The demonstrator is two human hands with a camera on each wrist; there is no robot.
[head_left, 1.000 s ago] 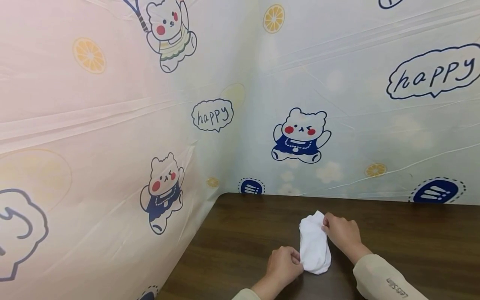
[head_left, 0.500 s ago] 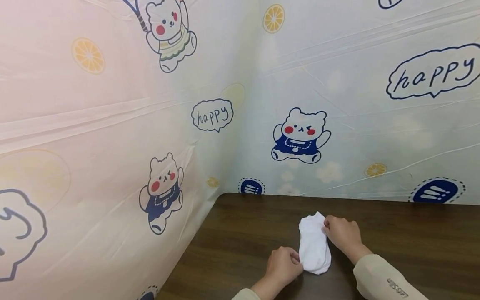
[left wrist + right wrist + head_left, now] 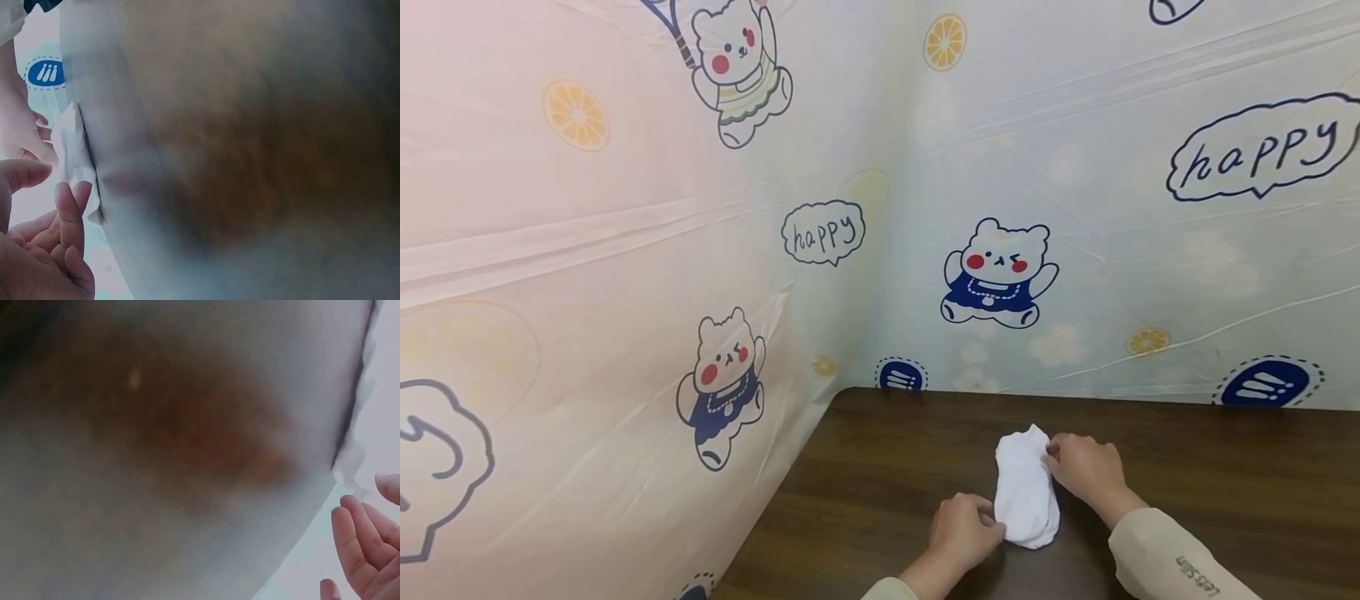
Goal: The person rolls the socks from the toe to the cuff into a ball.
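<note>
A pair of white socks (image 3: 1024,492), one laid over the other, lies lengthwise on the dark wooden table (image 3: 880,467). At the lower left edge of the socks, my left hand (image 3: 962,531) touches the fabric with its fingertips. My right hand (image 3: 1086,468) has its fingertips at the upper right edge, near the sock opening. In the left wrist view, the left thumb (image 3: 28,175) stands apart from the loosely bent fingers beside the socks (image 3: 74,144). The right wrist view shows the right fingers (image 3: 353,534) nearly straight, with a gap to the thumb; only a sliver of white fabric shows there.
Printed sheeting (image 3: 1075,167) with cartoon bears, orange slices and "happy" bubbles rises behind the table and along its left side. Light sleeves (image 3: 1172,554) cover both forearms.
Both hands and the socks stay almost where they were. The head view has shifted very slightly.
</note>
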